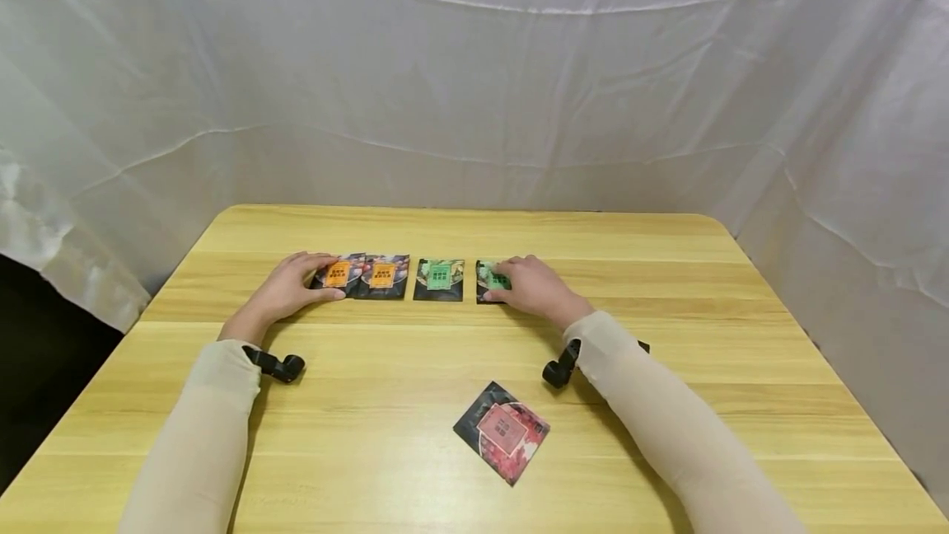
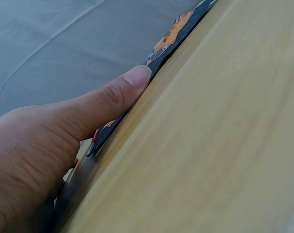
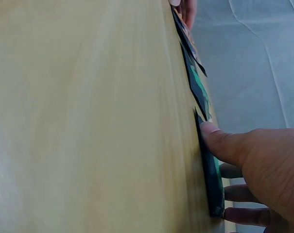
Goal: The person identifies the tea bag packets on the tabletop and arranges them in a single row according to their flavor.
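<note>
Four flat dark packets lie in a row near the table's far edge in the head view. My left hand [image 1: 285, 291] spans the leftmost, orange-labelled packet [image 1: 337, 274], thumb at its near edge and fingers toward its far edge. That packet overlaps a second orange-labelled packet [image 1: 384, 276]. To the right lies a green-labelled packet [image 1: 439, 278]. Beyond a gap, my right hand [image 1: 539, 288] holds another green-labelled packet [image 1: 485, 280] between thumb and fingers, covering its right part. The right wrist view shows the thumb on this packet's edge [image 3: 210, 170].
A pink-labelled packet [image 1: 504, 431] lies turned at an angle, nearer me on the wooden table [image 1: 371, 402]. A small dark corner [image 1: 643, 346] shows beside my right forearm, the rest hidden. A pale cloth [image 1: 474, 89] hangs behind the table.
</note>
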A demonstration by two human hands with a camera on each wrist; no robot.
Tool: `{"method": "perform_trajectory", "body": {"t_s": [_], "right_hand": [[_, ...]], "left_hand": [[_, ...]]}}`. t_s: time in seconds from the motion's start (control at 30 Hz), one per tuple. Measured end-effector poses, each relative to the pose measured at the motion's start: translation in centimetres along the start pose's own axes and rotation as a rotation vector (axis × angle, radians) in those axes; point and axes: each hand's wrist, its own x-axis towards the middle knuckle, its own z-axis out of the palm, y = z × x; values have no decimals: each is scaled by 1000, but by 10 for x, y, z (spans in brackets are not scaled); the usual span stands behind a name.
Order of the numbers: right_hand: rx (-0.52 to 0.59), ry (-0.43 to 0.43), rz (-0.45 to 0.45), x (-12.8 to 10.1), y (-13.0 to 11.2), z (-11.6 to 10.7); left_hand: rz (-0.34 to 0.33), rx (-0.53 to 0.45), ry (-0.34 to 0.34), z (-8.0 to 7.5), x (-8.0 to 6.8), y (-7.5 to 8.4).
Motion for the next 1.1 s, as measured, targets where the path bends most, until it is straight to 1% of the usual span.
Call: {"method": "perform_trajectory", "body": {"t_s": [0.27, 0.4, 0.63, 1.1], "right_hand": [[7, 4, 14, 1, -8, 2], [-10, 11, 8, 3, -11, 2], [-43, 32, 10, 8, -12, 5], [-52, 42, 10, 11, -15, 7]], "left_hand": [[4, 10, 3, 1, 0, -1], [6, 9, 6, 1, 0, -2], [5, 16, 8, 2, 1, -2], [4, 21, 10, 1, -1, 0]]}}
